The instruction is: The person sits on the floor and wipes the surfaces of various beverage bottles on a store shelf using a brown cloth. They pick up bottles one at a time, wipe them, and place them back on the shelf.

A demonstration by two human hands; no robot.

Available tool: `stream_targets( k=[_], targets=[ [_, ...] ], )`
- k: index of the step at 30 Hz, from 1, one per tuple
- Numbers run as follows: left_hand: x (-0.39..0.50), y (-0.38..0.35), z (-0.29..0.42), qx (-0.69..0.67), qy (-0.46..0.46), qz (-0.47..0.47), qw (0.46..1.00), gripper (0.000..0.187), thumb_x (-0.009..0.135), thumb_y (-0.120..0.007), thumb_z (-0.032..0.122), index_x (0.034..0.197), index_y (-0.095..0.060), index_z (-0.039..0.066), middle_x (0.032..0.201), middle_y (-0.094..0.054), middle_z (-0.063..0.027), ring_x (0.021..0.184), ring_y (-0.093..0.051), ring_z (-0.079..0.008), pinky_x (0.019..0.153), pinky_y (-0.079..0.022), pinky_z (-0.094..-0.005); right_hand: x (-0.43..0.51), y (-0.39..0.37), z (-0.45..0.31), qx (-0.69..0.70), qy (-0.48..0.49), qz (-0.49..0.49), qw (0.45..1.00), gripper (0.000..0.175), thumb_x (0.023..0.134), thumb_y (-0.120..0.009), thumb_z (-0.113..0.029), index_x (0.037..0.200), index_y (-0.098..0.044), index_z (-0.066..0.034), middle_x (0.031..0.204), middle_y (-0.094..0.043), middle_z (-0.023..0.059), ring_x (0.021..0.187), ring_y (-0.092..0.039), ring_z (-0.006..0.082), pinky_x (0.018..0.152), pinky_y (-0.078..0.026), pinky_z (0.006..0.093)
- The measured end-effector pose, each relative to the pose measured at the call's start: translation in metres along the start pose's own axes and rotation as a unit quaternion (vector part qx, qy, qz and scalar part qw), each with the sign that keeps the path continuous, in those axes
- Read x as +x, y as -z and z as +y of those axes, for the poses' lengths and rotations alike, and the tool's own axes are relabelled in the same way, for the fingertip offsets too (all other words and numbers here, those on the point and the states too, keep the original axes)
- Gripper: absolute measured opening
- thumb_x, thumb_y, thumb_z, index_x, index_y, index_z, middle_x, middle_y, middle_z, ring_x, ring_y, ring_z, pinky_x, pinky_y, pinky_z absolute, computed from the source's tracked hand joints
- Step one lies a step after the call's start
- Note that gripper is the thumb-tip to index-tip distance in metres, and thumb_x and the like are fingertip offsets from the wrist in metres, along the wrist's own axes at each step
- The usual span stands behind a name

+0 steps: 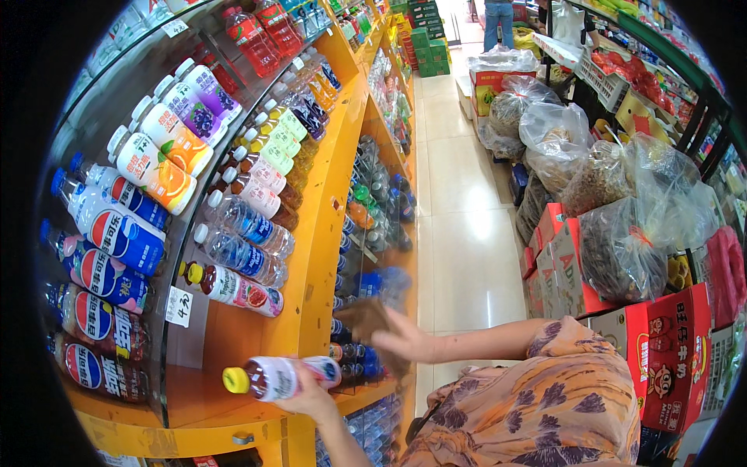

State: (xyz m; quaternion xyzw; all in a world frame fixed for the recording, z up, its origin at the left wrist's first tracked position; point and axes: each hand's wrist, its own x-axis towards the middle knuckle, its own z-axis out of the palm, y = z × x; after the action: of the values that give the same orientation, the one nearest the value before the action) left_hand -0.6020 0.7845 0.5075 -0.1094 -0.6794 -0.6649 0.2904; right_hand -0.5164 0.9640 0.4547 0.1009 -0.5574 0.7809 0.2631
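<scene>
A yellow-capped Tropicana juice bottle [271, 378] is held by my left hand [306, 392], its cap pointing left, just off the front of the yellow shelf. My right hand [405, 340] grips a brown cloth [366, 322], blurred, near the glass front of the lower shelves. On the shelf above my left hand lies another Tropicana bottle [242, 289] in the picture. Beside it are clear water bottles [242, 254] with blue labels. A bare patch of the orange shelf board [233, 335] shows next to the juice.
Pepsi bottles [108, 233] and fruit drinks [154, 169] fill the upper glass shelf [175, 257]. Bagged dried goods [621, 251] and red cartons [674, 356] line the aisle's right side. A tiled floor [467, 233] runs between. A person in jeans [498, 26] stands far down the aisle.
</scene>
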Motion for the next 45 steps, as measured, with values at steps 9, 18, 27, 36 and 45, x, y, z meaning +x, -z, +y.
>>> stream_targets(
  k=[9,18,27,36,45],
  targets=[
    [-0.057,0.051,0.045,-0.201,0.046,-0.133,0.969,0.048,0.083,-0.062,0.007,0.124,-0.042,-0.007,0.112,-0.055,-0.0186,0.102,-0.059,-0.0291,0.091,-0.050,-0.0404,-0.031,-0.086,-0.005,-0.194,0.021,-0.091,0.977,0.047,0.096,-0.052,-0.029,0.132,-0.050,0.0012,0.121,-0.058,0.0212,0.111,-0.057,0.0322,0.095,-0.045,0.0376],
    [-0.072,0.098,0.053,-0.159,-0.039,-0.148,0.975,0.047,0.073,-0.068,0.001,0.113,-0.042,-0.001,0.101,-0.054,-0.0148,0.092,-0.057,-0.0262,0.085,-0.050,-0.0375,-0.073,-0.127,-0.017,0.274,-0.488,-0.005,0.829,0.053,0.103,-0.042,-0.048,0.135,-0.054,-0.0077,0.129,-0.060,0.0048,0.108,-0.058,0.0096,0.092,-0.049,0.0265],
    [-0.101,0.131,0.018,-0.156,-0.022,-0.298,0.941,0.060,0.074,-0.073,-0.001,0.125,-0.042,0.001,0.109,-0.060,-0.0149,0.098,-0.060,-0.0230,0.092,-0.048,-0.0375,-0.121,-0.131,0.059,0.300,-0.416,-0.022,0.858,0.039,0.105,-0.042,-0.038,0.124,-0.058,-0.0073,0.120,-0.060,0.0047,0.106,-0.057,0.0100,0.096,-0.047,0.0259],
    [-0.126,0.110,-0.035,0.050,-0.164,-0.249,0.953,0.086,0.066,-0.090,0.018,0.132,-0.040,-0.003,0.119,-0.056,-0.0178,0.107,-0.059,-0.0285,0.097,-0.047,-0.0414,-0.100,-0.086,0.069,0.206,-0.552,-0.049,0.807,0.047,0.105,-0.041,-0.045,0.135,-0.057,-0.0127,0.129,-0.061,0.0003,0.114,-0.057,0.0097,0.099,-0.047,0.0287],
    [-0.122,-0.035,-0.045,-0.021,0.075,-0.194,0.978,0.066,0.072,-0.084,0.003,0.126,-0.046,-0.006,0.111,-0.062,-0.0152,0.097,-0.064,-0.0220,0.087,-0.054,-0.0349,-0.011,0.037,0.113,0.066,-0.554,-0.073,0.826,0.044,0.102,-0.052,-0.040,0.119,-0.062,-0.0009,0.106,-0.066,0.0022,0.094,-0.060,0.0115,0.082,-0.051,0.0288]
  ],
)
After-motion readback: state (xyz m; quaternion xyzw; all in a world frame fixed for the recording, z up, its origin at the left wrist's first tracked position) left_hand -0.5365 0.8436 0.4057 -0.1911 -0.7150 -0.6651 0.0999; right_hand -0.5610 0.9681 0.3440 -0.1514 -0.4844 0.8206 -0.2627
